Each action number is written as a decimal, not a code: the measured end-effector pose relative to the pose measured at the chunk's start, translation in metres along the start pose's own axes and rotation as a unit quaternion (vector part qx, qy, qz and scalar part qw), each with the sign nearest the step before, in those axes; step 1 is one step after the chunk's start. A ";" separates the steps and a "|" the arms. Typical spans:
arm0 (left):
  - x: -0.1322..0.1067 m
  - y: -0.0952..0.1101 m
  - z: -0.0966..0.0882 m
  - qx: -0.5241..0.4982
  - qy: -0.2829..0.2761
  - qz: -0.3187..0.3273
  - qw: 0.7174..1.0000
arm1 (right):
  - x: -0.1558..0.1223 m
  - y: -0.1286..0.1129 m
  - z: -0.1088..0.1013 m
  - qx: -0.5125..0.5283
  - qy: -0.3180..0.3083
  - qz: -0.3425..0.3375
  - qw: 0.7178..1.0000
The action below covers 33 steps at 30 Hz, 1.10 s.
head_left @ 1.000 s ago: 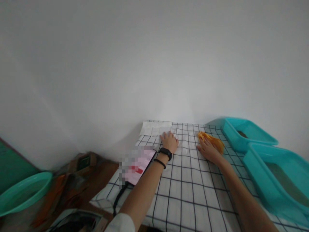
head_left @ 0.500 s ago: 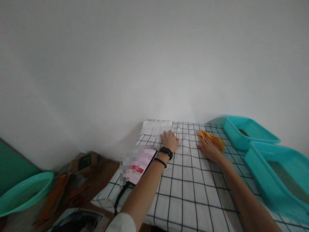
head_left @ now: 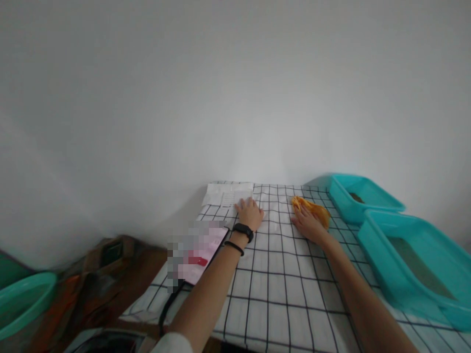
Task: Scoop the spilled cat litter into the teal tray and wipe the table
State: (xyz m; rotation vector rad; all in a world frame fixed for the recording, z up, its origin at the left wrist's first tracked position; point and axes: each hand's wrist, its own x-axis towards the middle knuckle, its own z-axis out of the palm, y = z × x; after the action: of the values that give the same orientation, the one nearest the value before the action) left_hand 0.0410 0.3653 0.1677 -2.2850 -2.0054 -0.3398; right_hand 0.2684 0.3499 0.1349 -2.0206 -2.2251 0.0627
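Observation:
My left hand [head_left: 250, 214] lies flat with fingers spread on the white checked tablecloth [head_left: 287, 284], its fingertips at the edge of a white printed paper [head_left: 225, 194] by the wall. A black band and a thin bracelet sit on that wrist. My right hand [head_left: 306, 223] rests palm down on an orange cloth [head_left: 312, 209], fingers stretched over its near side. Both hands are near the far end of the table.
A phone [head_left: 198, 249] with a lit pink screen and a black cable lies left of my left arm. Two teal tubs [head_left: 405, 255] [head_left: 358, 198] stand along the right side. A teal basin [head_left: 22, 301] and brown clutter sit low on the left. A white wall backs the table.
The view has shifted, so everything sits a little further left in the frame. Both hands keep their places on the tablecloth and the orange cloth.

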 end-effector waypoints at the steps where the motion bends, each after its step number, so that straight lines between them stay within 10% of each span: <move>1: 0.000 0.000 0.000 0.000 0.000 0.001 1.000 | 0.000 0.000 -0.001 0.000 0.000 -0.001 1.000; 14: 0.004 -0.007 -0.011 0.003 0.003 0.012 1.000 | -0.019 -0.079 -0.006 0.035 -0.030 -0.164 0.985; 24: 0.000 -0.004 -0.014 -0.010 0.011 0.045 0.999 | -0.006 0.023 -0.014 0.005 0.046 0.089 0.995; 33: -0.006 0.016 -0.011 -0.047 -0.007 0.233 0.971 | -0.003 -0.018 0.002 0.010 0.019 -0.061 0.998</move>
State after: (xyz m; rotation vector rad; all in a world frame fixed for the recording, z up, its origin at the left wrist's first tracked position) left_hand 0.0549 0.3553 0.1784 -2.7206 -1.4140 -0.3816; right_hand 0.2509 0.3453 0.1345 -1.8556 -2.3093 0.0352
